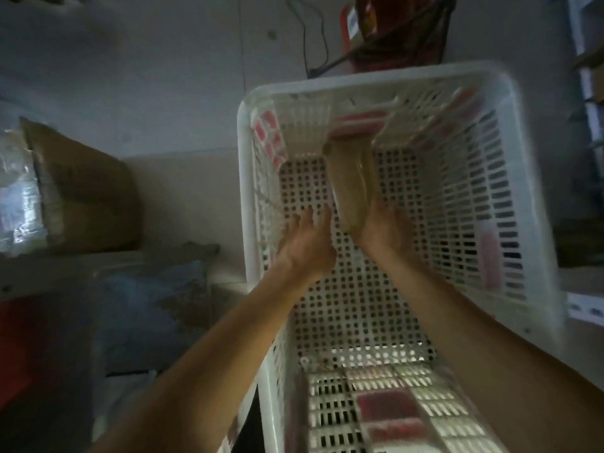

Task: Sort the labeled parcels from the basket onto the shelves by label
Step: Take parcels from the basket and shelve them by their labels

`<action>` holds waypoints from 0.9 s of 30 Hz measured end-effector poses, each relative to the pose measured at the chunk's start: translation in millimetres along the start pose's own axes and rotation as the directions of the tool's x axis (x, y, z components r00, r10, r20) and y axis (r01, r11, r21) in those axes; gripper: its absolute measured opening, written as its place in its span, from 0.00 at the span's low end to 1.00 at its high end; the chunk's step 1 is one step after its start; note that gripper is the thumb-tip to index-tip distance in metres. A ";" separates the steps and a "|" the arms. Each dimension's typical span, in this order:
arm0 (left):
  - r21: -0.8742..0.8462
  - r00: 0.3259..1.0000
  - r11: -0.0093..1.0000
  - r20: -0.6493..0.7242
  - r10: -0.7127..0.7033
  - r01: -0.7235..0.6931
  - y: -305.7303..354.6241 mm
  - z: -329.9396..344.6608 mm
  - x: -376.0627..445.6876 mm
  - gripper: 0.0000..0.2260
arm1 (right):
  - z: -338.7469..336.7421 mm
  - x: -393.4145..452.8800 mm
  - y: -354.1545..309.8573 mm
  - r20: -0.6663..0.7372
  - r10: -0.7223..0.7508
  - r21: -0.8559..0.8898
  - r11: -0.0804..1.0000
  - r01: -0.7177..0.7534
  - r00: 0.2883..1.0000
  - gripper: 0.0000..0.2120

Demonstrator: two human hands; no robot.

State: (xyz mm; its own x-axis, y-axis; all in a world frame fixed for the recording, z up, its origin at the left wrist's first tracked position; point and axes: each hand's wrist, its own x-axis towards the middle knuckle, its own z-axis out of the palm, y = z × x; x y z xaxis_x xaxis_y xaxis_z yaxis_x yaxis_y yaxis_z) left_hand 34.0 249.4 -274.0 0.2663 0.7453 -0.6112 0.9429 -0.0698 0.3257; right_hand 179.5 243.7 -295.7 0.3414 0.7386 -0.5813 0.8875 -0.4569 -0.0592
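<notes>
Both our arms reach into the white basket (536, 204); our left hand (307, 246) hovers over its perforated floor with fingers (302, 220) straight and slightly spread, just beside the parcel. Our right hand (382, 230) grips the near end of the tan parcel (351, 184), fingers curled under it, blurred. Farther left, a brown box (88, 197) sits on a shelf (65, 269).

Dim room, grainy. We see the white basket (483, 80) smeared by motion blur, worst on its far rim. Light glows through its near-wall slots. Left-side shelf (65, 266) falls into deep shadow. Wide-angle bending at the edges; both hands soft.
</notes>
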 end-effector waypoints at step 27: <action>-0.400 0.968 0.887 -0.188 0.168 -0.232 48.8 -18.4 -137.2 0.39 | -50.1 -193.3 102.2 0.055 -0.075 0.875 0.485 -0.012 0.996 0.47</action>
State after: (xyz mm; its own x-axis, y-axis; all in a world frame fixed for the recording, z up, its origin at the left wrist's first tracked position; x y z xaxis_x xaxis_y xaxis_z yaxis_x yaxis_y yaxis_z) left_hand 39.7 155.9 -161.0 0.3788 0.8340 -0.4012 0.6943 0.0305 0.7190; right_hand 219.7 79.1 -148.7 0.2566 0.7425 -0.6188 0.1559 -0.6636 -0.7316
